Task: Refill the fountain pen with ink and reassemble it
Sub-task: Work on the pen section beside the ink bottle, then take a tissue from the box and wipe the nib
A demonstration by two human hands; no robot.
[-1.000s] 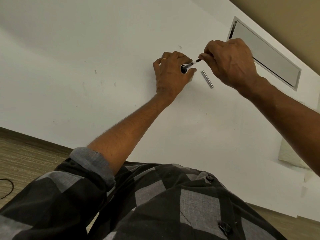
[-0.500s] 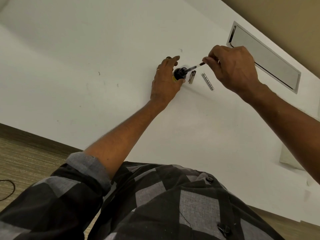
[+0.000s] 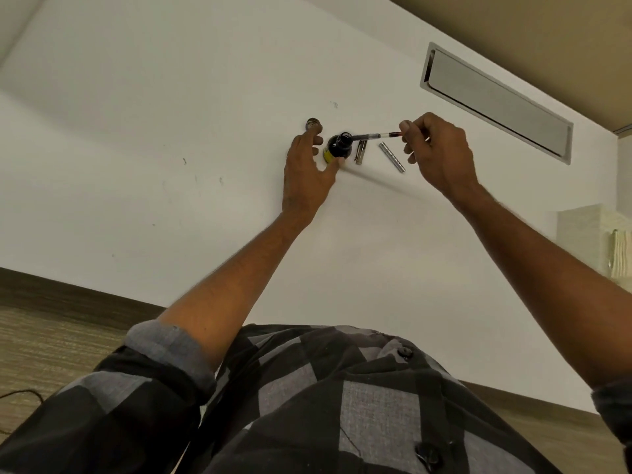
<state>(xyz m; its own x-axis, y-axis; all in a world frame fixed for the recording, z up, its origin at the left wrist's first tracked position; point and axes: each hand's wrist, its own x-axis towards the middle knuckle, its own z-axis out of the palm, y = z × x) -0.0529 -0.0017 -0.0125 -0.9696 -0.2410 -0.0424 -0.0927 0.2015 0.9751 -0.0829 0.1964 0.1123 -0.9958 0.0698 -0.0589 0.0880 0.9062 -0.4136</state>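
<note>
Wide white table (image 3: 171,97) here, plenty of bare surface to the left and toward the person, the near edge running just above the checked shirt (image 3: 307,405), and a long metal slot cover (image 3: 496,100) set in the far right corner, well apart from the work. In the middle stands the dark ink bottle (image 3: 338,148), yellow on its label, mouth open. The left hand (image 3: 304,169) is spread loosely beside it, thumb touching the bottle's base, nothing gripped. The right hand (image 3: 437,152) pinches the slim clear pen section (image 3: 372,135), tilted low, its front end at the bottle mouth and possibly dipped in, hard to tell. Dark ink shows near the fingertips. The bottle cap (image 3: 313,124) sits beyond the left fingers. Two silver pen pieces lie between bottle and right hand: a short one (image 3: 360,152) and a ridged barrel (image 3: 391,157).
</note>
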